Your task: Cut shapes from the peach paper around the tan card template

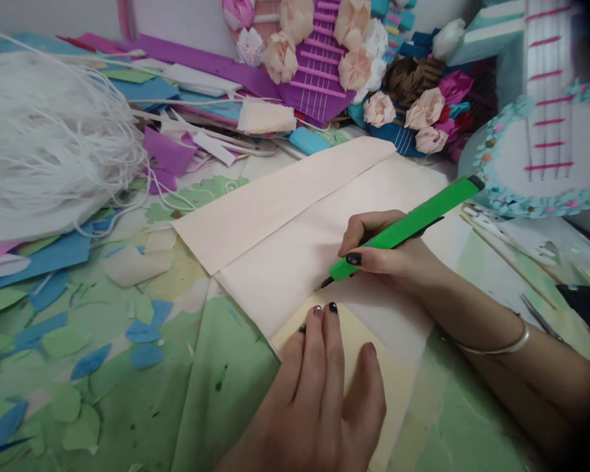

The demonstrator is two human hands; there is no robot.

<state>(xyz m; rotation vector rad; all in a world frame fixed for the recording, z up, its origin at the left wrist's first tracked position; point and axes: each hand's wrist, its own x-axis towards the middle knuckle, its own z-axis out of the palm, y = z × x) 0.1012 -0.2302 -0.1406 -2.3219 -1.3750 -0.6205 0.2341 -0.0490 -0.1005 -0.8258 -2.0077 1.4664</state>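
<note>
Across the middle of the frame, a pale sheet (275,282) lies at a slant, a long paper strip (280,206) along its upper edge. The right hand (406,269), right of centre, is closed around a green pen (408,223), its tip down by the top corner of a yellow card (398,373). At bottom centre, the left hand (314,400) rests on that card, thumb spread from the fingers, near but apart from the right. Bare sheet runs between pen and strip. Left of the sheet's edge, green tablecloth (226,387) gives room before the leaf-shaped scraps (81,427); string (54,131) and a toy guitar (550,137) bound the upper left and right.
</note>
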